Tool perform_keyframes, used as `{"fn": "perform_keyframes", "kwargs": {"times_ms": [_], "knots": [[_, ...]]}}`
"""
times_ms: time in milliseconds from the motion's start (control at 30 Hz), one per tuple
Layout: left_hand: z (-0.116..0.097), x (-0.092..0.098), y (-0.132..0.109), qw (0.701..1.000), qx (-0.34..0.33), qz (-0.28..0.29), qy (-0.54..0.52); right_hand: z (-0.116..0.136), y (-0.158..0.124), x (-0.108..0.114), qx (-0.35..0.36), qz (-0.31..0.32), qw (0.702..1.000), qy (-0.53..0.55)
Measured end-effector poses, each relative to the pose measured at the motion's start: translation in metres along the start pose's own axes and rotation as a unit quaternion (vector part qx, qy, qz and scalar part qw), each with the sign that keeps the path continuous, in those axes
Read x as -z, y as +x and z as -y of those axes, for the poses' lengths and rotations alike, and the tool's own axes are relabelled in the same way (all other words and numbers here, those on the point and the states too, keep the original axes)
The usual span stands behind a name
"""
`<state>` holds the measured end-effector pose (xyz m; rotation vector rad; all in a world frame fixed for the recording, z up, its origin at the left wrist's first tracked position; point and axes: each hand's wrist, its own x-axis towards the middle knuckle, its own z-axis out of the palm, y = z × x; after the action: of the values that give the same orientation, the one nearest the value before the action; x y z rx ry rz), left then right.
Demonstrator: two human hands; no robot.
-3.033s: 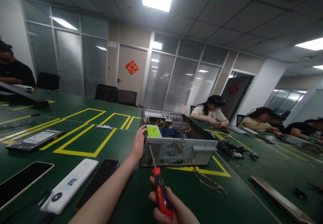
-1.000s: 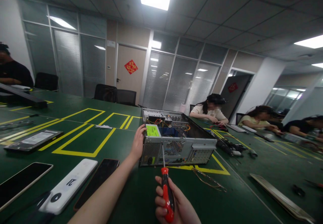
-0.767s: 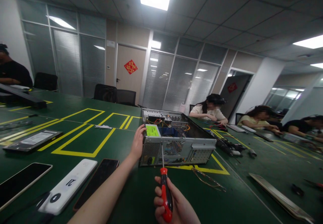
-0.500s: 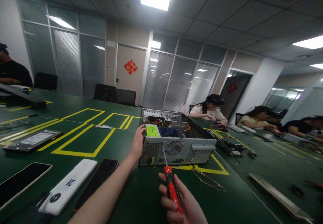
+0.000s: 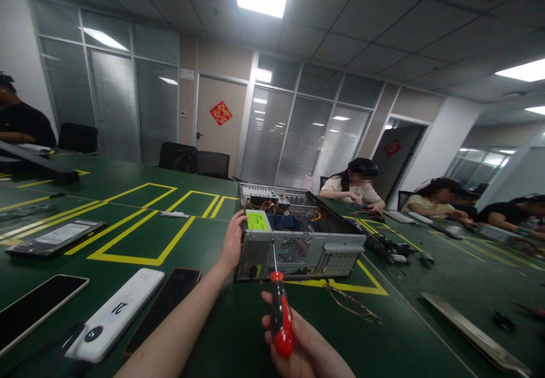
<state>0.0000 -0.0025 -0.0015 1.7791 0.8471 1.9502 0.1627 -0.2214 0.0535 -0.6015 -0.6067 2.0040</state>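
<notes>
Two phones (image 5: 164, 307), white device (image 5: 117, 313) left; cable (image 5: 351, 305) right of screwdriver (image 5: 281, 321), near case (image 5: 298, 250).

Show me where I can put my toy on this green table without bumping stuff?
Best spot: inside the yellow rectangle, between the flat tablet and the computer case. Also the bare green between the wire loop and the long metal panel. Crowded: black phone and white device at near left, cables and tools right of the case.
</notes>
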Motion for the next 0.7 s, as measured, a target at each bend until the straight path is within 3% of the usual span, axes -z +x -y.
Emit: {"fn": "perform_keyframes", "kwargs": {"times_ms": [167, 267, 567, 700], "knots": [[-0.0022, 0.0009, -0.0001, 1.000, -0.003, 0.001, 0.006, -0.0041, 0.0041, 0.0044, 0.003, -0.008, 0.997, 0.079], [-0.0015, 0.0005, 0.0000, 1.000, -0.011, -0.001, 0.007, -0.0013, 0.0030, 0.0053, -0.031, -0.020, 0.997, 0.062], [0.0010, -0.0009, -0.0003, 1.000, -0.006, -0.007, 0.008, -0.0040, 0.0043, -0.0022, -0.055, 0.041, 0.997, 0.040], [-0.0001, -0.0007, -0.0002, 1.000, -0.007, -0.004, 0.003, -0.0084, 0.0075, 0.0053, -0.045, 0.020, 0.999, -0.005]]}}
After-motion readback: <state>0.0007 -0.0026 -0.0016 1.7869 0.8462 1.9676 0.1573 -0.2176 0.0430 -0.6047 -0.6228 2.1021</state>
